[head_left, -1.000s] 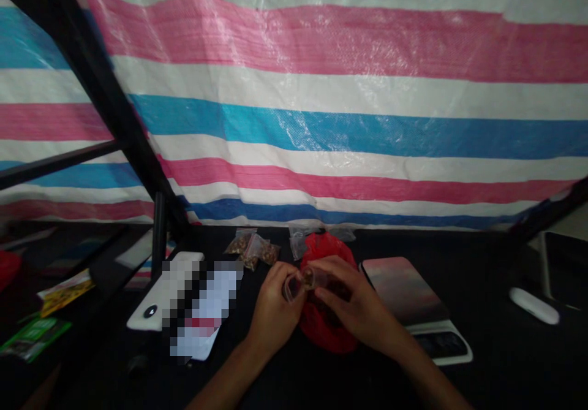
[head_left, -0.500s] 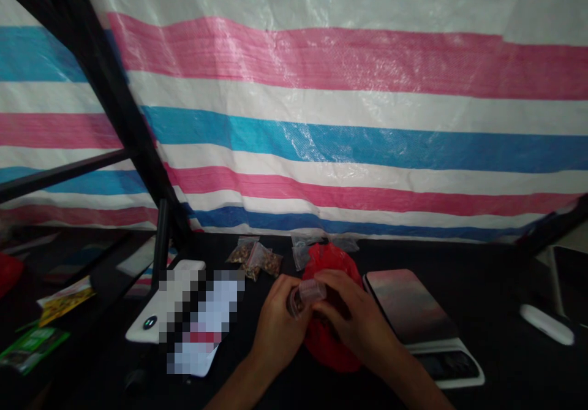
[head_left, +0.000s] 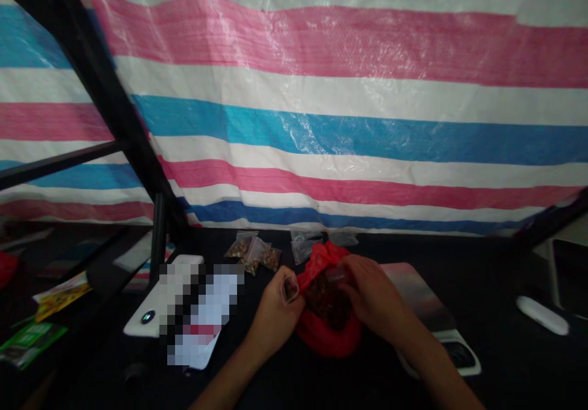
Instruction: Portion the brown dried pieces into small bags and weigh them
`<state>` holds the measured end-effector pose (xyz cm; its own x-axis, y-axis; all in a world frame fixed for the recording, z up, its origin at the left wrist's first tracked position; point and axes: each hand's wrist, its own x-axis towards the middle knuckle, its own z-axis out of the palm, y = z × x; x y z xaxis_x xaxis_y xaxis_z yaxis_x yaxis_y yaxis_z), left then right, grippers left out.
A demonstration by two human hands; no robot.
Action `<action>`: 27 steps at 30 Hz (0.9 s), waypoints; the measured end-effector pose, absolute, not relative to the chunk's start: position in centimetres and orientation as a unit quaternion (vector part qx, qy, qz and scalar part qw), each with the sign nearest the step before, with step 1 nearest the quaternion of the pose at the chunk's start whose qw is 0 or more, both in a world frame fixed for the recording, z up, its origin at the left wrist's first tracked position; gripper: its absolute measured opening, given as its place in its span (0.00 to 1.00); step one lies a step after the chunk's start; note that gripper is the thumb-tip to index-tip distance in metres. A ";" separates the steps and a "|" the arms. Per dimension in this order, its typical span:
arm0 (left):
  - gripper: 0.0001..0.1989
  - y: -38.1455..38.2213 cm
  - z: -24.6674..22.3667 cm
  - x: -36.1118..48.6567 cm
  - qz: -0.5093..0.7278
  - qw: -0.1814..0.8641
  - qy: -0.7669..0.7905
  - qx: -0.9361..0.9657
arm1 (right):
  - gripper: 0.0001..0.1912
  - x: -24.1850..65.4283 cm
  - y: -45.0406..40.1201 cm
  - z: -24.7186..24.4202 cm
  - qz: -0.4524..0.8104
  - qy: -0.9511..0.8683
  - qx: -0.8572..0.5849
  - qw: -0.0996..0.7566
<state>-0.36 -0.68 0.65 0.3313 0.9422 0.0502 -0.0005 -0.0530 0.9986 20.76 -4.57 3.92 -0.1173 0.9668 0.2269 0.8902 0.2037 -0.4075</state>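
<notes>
My left hand (head_left: 278, 315) is closed around a small clear plastic bag (head_left: 290, 289), its mouth held open and a few brown bits inside. Just right of it sits a red plastic bag (head_left: 328, 342), opened wide over dark brown loose pieces (head_left: 327, 306). Reaching into the red bag from the right, my right hand (head_left: 379, 296) grips a small clear plastic cup (head_left: 339, 275); its fingertips are partly hidden. Behind my hands lie several small zip bags (head_left: 269, 255) filled with brown bits, and flat clear bags (head_left: 303, 246) beside them.
To the right is a kitchen scale (head_left: 408, 281) with a shiny plate, partly under my right forearm. A white oblong case (head_left: 542, 315) lies farther right. At left are a white device (head_left: 138, 327), a blurred-out pack (head_left: 197, 361), a green packet (head_left: 37, 342) and a black frame post (head_left: 158, 232).
My right hand has moved away from the small bag, taking the clear cup down into the red bag. My left hand still holds the small bag. The view has shifted slightly.
</notes>
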 end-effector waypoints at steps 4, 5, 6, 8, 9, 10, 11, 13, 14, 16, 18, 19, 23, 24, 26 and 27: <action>0.10 -0.6 0.5 -0.3 0.408 0.570 0.390 0.597 | 0.15 21.1 -3.8 2.8 0.072 -0.711 -0.641 0.281; 0.10 -0.6 0.5 -0.3 0.412 0.567 0.391 0.596 | 0.16 21.1 -3.7 2.6 0.096 -0.702 -0.636 0.306; 0.11 -0.6 0.6 -0.3 0.415 0.564 0.393 0.596 | 0.16 21.1 -3.7 2.5 0.123 -0.697 -0.623 0.333; 0.12 -0.6 0.9 -0.3 0.425 0.557 0.398 0.592 | 0.16 20.9 -3.7 2.8 0.156 -0.695 -0.588 0.384; 0.13 -0.6 1.1 -0.3 0.431 0.556 0.399 0.588 | 0.15 20.8 -3.8 3.0 0.149 -0.693 -0.573 0.410; 0.14 -0.6 1.3 -0.4 0.439 0.559 0.396 0.582 | 0.14 20.7 -4.0 3.4 0.129 -0.689 -0.562 0.438; 0.15 -0.7 1.5 -0.4 0.449 0.563 0.388 0.575 | 0.12 20.7 -4.2 3.9 0.103 -0.683 -0.553 0.466; 0.15 -0.7 1.7 -0.3 0.473 0.570 0.365 0.564 | 0.10 20.6 -4.6 4.7 0.062 -0.671 -0.537 0.507; 0.15 -0.8 1.6 -0.3 0.480 0.570 0.357 0.563 | 0.09 20.6 -4.8 5.1 0.055 -0.674 -0.530 0.511; 0.13 -0.7 1.3 -0.2 0.486 0.557 0.360 0.570 | 0.09 20.6 -5.0 5.3 0.057 -0.696 -0.520 0.492; 0.12 -0.7 0.9 -0.2 0.489 0.511 0.399 0.584 | 0.09 20.8 -5.0 5.3 0.063 -0.717 -0.520 0.459; 0.11 -0.7 0.8 -0.2 0.487 0.480 0.428 0.591 | 0.10 20.8 -5.1 5.3 0.057 -0.723 -0.526 0.445; 0.10 -1.1 0.6 -0.7 0.427 0.419 0.519 0.610 | 0.12 20.7 -5.5 6.0 -0.009 -0.738 -0.561 0.376; 0.10 -1.2 0.6 -0.7 0.411 0.428 0.522 0.613 | 0.13 20.6 -5.7 6.3 -0.014 -0.747 -0.565 0.351; 0.10 -1.4 0.5 -0.7 0.397 0.455 0.505 0.617 | 0.14 20.3 -6.1 6.7 0.017 -0.769 -0.568 0.292; 0.10 -1.5 0.4 -0.7 0.396 0.472 0.492 0.615 | 0.16 20.3 -6.2 6.7 0.045 -0.777 -0.570 0.262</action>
<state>-0.69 -1.51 0.44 0.2023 0.9791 0.0231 0.2300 -0.0704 0.9707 20.25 -6.17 6.74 -0.2128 0.9099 0.3560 0.8626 0.3461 -0.3689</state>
